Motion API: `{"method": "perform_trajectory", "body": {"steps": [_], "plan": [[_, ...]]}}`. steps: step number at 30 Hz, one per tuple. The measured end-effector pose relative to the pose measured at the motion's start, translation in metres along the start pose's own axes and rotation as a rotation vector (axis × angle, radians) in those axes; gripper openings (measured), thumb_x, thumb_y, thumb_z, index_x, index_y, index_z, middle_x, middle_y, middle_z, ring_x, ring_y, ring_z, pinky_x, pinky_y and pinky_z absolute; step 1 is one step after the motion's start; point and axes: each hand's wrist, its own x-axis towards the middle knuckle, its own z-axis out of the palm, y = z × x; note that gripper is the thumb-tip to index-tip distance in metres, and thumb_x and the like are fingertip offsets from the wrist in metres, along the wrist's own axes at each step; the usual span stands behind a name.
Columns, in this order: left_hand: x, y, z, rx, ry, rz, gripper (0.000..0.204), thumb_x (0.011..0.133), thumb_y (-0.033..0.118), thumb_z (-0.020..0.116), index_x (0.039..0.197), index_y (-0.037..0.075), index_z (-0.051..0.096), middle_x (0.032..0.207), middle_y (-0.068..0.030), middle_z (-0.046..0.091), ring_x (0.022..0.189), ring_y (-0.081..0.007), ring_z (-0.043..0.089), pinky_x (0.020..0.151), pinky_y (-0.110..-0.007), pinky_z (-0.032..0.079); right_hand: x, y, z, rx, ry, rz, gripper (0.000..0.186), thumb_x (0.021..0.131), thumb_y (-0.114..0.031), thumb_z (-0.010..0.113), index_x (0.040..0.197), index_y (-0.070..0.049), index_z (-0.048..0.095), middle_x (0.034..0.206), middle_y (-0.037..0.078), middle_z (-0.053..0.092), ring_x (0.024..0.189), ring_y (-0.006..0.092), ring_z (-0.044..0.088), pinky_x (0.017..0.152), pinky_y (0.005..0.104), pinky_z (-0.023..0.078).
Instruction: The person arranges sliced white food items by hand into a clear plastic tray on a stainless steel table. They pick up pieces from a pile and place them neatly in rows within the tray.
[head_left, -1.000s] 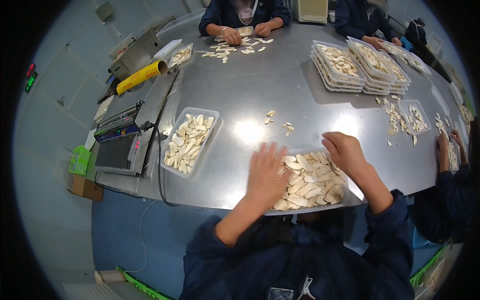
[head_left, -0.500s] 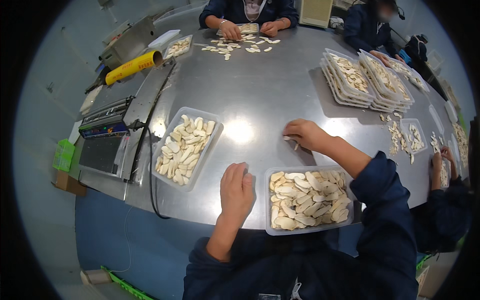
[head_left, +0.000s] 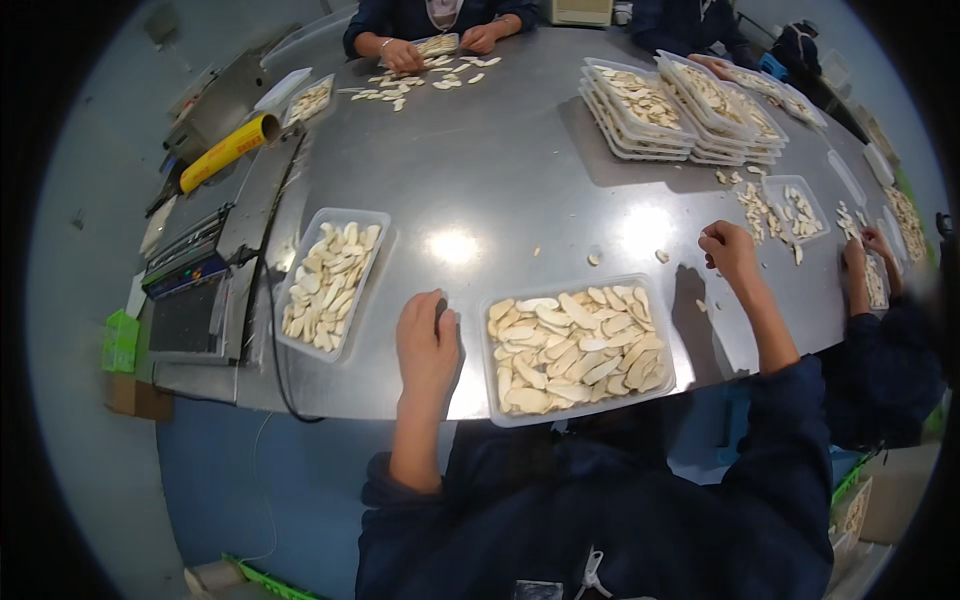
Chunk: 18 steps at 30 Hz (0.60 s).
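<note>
The left hand [head_left: 427,345] lies flat, fingers together and holding nothing, on the metal table [head_left: 500,170] between two clear trays of pale slices: one tray [head_left: 332,282] to its left, one full tray [head_left: 575,347] touching its right. Beyond that, the right hand [head_left: 728,250] is curled shut near three loose slices [head_left: 660,256]; whether it holds one cannot be told.

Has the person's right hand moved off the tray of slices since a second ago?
Yes. The right hand left the tray and reached outward to the table beyond its far right corner.
</note>
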Motion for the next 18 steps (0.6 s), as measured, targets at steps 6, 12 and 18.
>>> {"method": "perform_trajectory", "body": {"steps": [6,12,18], "plan": [[-0.004,-0.003,0.000,-0.021,0.001,-0.052,0.025,0.086,0.010,0.055,0.107,-0.003,0.059,0.105,-0.0181,0.059,0.096,-0.0342,0.057,0.086,-0.040,0.045,-0.060,-0.079,0.015,0.118,-0.427,0.009,0.016,0.085,-0.013,0.063,0.082,0.002,0.061,0.064,0.003,0.058,0.053,0.0087,0.055,0.047,0.0228,0.043],[-0.005,-0.003,0.001,-0.055,0.002,-0.052,0.024,0.087,0.011,0.056,0.107,-0.002,0.060,0.105,-0.0173,0.059,0.095,-0.0332,0.058,0.085,-0.038,0.046,-0.078,-0.105,0.053,0.128,-0.663,-0.088,0.014,0.087,-0.010,0.055,0.085,0.003,0.060,0.064,0.005,0.057,0.055,0.0117,0.054,0.052,0.0266,0.045],[-0.007,-0.009,0.002,-0.026,-0.026,-0.084,0.031,0.088,0.016,0.057,0.115,-0.001,0.057,0.113,-0.0171,0.058,0.104,-0.0324,0.056,0.090,-0.037,0.044,-0.085,-0.135,0.076,-0.111,-0.706,-0.257,0.017,0.084,-0.013,0.060,0.089,0.002,0.066,0.072,0.015,0.064,0.064,0.0226,0.060,0.063,0.0334,0.048]]}}
